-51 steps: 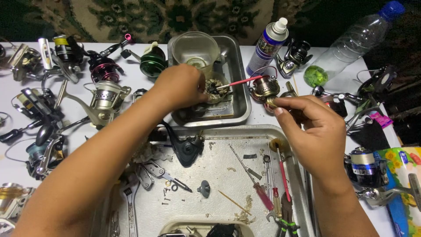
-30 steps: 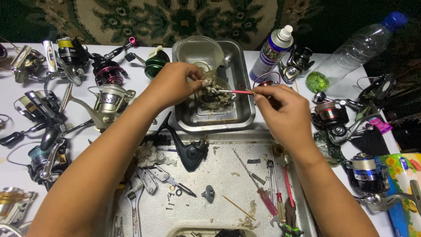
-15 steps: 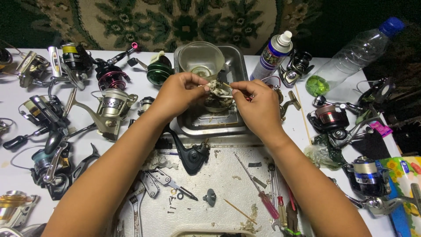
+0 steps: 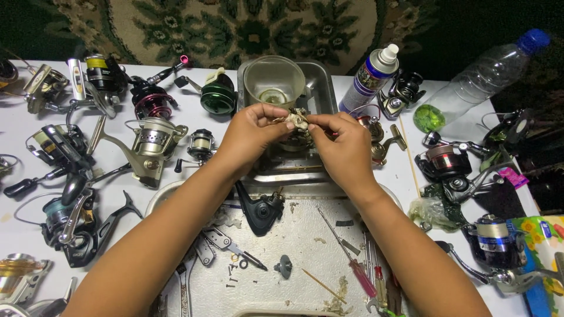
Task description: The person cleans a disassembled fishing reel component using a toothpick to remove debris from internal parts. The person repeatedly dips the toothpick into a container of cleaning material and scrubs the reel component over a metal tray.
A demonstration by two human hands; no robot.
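My left hand [image 4: 251, 130] and my right hand [image 4: 342, 144] meet over a small steel tray [image 4: 322, 94] at the middle of the table. Together they pinch a small pale, dirty reel part [image 4: 295, 120] between their fingertips. A clear plastic cup [image 4: 274, 80] stands in the tray just behind the hands. A black reel body [image 4: 258, 210] lies on the larger metal tray [image 4: 276, 258] below my forearms.
Many fishing reels [image 4: 150, 141] crowd the white table on the left, and more reels [image 4: 449, 161] sit on the right. A spray can [image 4: 372, 76] and a lying plastic bottle [image 4: 482, 79] are behind. Pliers [image 4: 226, 243], screwdrivers [image 4: 352, 267] and small screws lie on the big tray.
My right hand moved left from the table's right side, first with a red-handled tool over the small tray, and now joins the left hand on the small part. The view also shifted slightly.
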